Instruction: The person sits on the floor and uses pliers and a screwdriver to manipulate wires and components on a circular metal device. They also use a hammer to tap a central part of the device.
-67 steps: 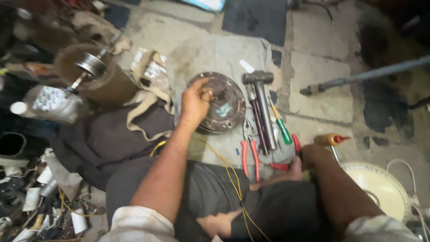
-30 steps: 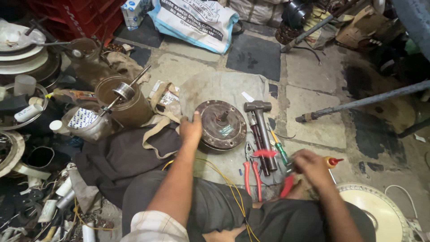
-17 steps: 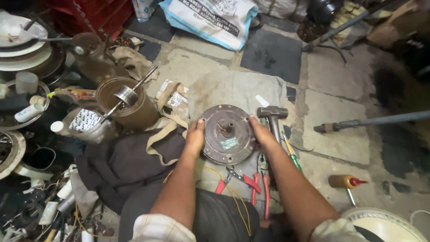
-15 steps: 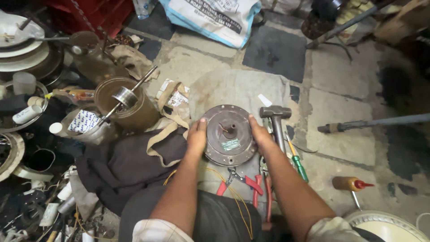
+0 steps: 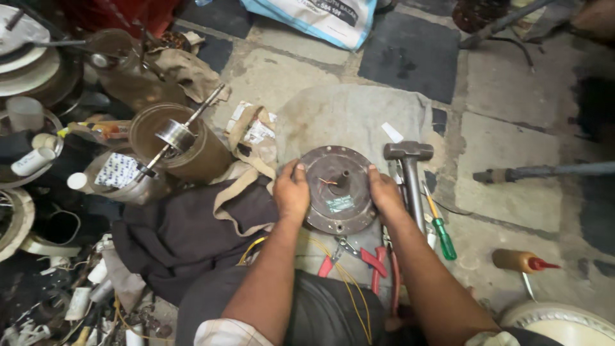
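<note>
Left hand [image 5: 292,194] and right hand [image 5: 385,192] are clasping the round motor [image 5: 337,189] between them on a cloth [image 5: 351,118]; hammer [image 5: 410,173] is lying just beside.

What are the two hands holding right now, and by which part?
Both hold the round metal motor housing by its rim: the left hand on its left edge, the right hand on its right edge. It rests on the grey cloth.
</note>
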